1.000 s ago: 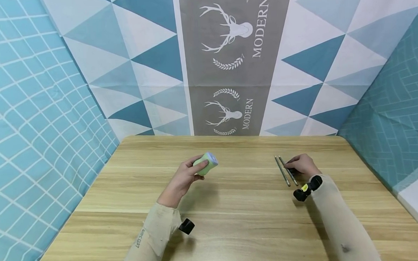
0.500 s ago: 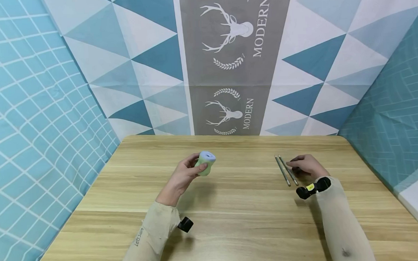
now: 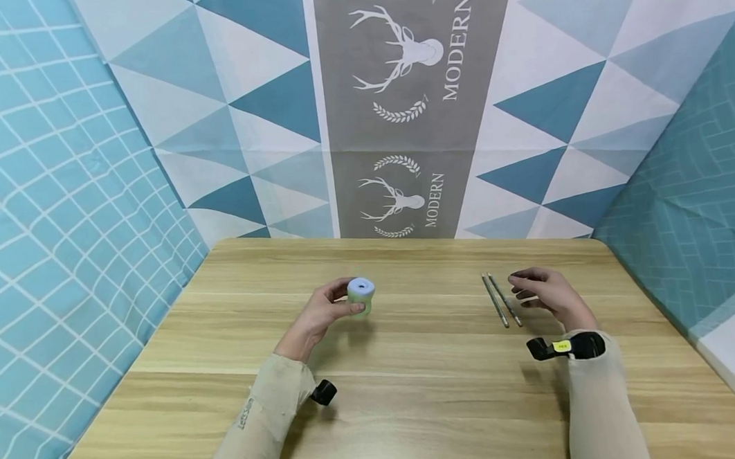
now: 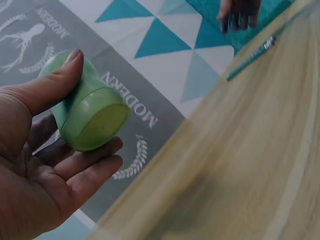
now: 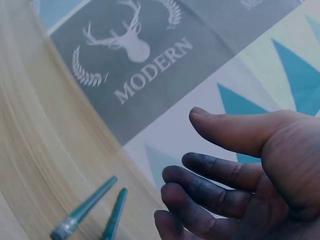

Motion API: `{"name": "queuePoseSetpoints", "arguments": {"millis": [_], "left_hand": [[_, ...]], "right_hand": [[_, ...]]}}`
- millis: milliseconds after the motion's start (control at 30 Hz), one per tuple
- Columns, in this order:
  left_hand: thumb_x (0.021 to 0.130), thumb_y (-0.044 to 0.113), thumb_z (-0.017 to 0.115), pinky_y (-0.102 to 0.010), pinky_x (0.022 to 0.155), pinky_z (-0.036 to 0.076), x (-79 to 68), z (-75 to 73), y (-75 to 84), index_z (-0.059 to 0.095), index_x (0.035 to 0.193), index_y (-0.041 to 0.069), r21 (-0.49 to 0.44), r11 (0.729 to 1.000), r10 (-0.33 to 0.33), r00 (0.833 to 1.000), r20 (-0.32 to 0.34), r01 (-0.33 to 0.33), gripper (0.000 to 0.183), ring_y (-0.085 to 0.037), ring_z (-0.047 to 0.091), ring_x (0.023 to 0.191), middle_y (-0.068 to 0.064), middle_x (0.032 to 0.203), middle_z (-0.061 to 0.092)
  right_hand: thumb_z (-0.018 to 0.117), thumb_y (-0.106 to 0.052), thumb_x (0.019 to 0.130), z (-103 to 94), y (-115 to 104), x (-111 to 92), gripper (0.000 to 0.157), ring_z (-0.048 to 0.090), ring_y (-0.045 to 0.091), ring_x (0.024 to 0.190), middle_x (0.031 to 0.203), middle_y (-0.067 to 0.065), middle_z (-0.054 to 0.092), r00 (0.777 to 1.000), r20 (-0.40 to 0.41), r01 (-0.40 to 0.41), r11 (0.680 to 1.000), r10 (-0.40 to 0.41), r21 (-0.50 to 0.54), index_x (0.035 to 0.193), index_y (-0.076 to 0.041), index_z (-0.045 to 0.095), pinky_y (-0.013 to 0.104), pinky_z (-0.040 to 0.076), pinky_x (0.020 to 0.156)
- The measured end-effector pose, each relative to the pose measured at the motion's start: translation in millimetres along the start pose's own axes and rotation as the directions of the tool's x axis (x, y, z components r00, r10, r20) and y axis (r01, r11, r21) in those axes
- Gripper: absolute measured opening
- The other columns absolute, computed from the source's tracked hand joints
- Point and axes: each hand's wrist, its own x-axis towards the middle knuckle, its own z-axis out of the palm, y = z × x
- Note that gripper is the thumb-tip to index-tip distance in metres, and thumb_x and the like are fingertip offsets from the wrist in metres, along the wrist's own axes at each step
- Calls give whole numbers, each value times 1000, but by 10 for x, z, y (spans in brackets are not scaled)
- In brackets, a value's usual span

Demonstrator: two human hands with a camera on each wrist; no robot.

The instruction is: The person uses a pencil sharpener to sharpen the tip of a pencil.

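My left hand holds a small pencil sharpener, pinched between thumb and fingers. Its waisted body is translucent green, and the pale lavender top with a small dark hole faces up. The left wrist view shows the sharpener's green base above the table. Two slim dark green pencils, a left one and a right one, lie side by side on the table. Just right of them, my right hand hovers with relaxed fingers and nothing in it. Dark smudges cover its fingertips in the right wrist view.
The wooden table ends at a patterned cloth backdrop. Blue tiled cloth hangs on the left, teal cloth on the right. A wrist camera sits on each sleeve.
My right hand has drawn away from the pencils to the right and lifted, its fingers spreading. My left hand has turned the sharpener from tilted to upright, top facing up.
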Motion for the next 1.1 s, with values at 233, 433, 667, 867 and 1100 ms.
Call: {"name": "queuePoseSetpoints", "arguments": {"millis": [233,433,667,867,1100], "left_hand": [[87,-4,70,-38,97,53,7,-57,-130,46,140,-7,30,999,-43,999,30,42,58,-35,54,122,-23,132,56],[85,-3,74,-45,101,50,13,-84,-222,48,138,-4,83,994,-78,997,23,75,59,-35,57,121,-23,129,60],[81,-9,76,-48,105,45,42,-107,-326,51,130,-5,140,988,-74,996,43,67,55,-33,61,116,-23,123,64],[76,-13,78,-47,102,49,17,-99,-301,49,124,-8,232,973,-31,994,107,5,56,-35,62,113,-25,119,66],[75,-12,79,-51,106,45,-31,-130,-222,47,129,-6,297,955,-54,985,165,2,63,-40,57,120,-26,125,62]], "right_hand": [[55,-31,104,-4,-78,-72,61,64,22,94,102,8,60,995,64,72,995,-77,71,141,15,39,29,59,77],[51,-23,106,-27,-129,-144,55,63,15,87,97,2,60,987,81,131,983,-142,130,139,17,37,29,59,75],[50,-22,106,-17,-186,-194,51,63,17,87,97,3,60,978,113,157,974,-176,162,137,18,40,30,58,75],[52,-24,105,12,-223,-189,49,62,17,87,97,4,60,977,137,141,975,-165,172,135,14,44,32,59,75],[53,-26,105,41,-288,-184,51,63,28,95,104,17,61,975,180,124,991,-133,58,135,15,45,37,60,79]]}}
